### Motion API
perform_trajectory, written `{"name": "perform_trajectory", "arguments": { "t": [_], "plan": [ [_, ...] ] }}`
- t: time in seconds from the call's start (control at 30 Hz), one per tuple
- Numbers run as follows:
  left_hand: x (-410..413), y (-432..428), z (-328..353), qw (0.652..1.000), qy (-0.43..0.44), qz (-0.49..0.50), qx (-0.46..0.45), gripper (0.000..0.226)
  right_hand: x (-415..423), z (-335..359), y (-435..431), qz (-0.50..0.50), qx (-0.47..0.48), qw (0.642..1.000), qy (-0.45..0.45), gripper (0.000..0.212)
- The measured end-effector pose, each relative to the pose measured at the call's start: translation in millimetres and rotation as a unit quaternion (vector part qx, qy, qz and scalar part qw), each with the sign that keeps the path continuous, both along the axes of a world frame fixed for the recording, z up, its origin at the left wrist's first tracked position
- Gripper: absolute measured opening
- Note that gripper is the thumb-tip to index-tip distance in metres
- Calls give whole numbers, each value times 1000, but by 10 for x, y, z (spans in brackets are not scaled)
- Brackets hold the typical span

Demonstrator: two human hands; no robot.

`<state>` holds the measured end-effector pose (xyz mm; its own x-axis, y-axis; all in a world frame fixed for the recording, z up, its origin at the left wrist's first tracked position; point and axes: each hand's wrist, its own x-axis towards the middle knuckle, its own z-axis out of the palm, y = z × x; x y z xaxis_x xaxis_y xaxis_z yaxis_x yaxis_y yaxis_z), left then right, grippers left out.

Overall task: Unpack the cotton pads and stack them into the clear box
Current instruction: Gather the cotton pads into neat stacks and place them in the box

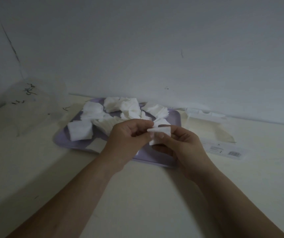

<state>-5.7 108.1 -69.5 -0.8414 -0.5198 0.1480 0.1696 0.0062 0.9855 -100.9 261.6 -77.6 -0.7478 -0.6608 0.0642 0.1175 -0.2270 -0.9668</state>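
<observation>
Several white cotton pads (93,115) lie in loose heaps on a lilac tray (62,140) near the wall. Above the tray's front right part both my hands meet on a small bunch of pads (160,133). My left hand (129,136) pinches its left edge with curled fingers. My right hand (182,145) grips it from the right, thumb on top. A clear box (40,107) stands at the far left, faint and see-through, with dark marks on it.
An opened pale plastic pad package (211,129) lies flat to the right of the tray, its label end toward me. The cream tabletop (137,194) runs up to a white wall behind the tray.
</observation>
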Motion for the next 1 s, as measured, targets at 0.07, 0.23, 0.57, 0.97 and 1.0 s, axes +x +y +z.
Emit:
{"name": "perform_trajectory", "arguments": {
  "t": [0.07, 0.23, 0.57, 0.97, 1.0],
  "plan": [
    [8, -41, 22, 999, -5, 6, -39, 31, -5, -20, -21, -26, 12, 1000, 1, 17],
    [123, -398, 47, 917, -135, 95, -363, 11, -11, -36, -56, -59, 14, 998, -14, 15],
    [124, -346, -81, 903, -89, 20, -420, 9, -133, -11, -199, -62, 88, 992, -65, 16],
    [73, -382, -114, 927, -200, -8, -317, 61, -150, -79, -254, -57, 86, 994, -40, 19],
    [73, -389, -124, 931, -198, -8, -308, 55, -137, -76, -243, -58, 79, 994, -38, 18]
  ]
}}
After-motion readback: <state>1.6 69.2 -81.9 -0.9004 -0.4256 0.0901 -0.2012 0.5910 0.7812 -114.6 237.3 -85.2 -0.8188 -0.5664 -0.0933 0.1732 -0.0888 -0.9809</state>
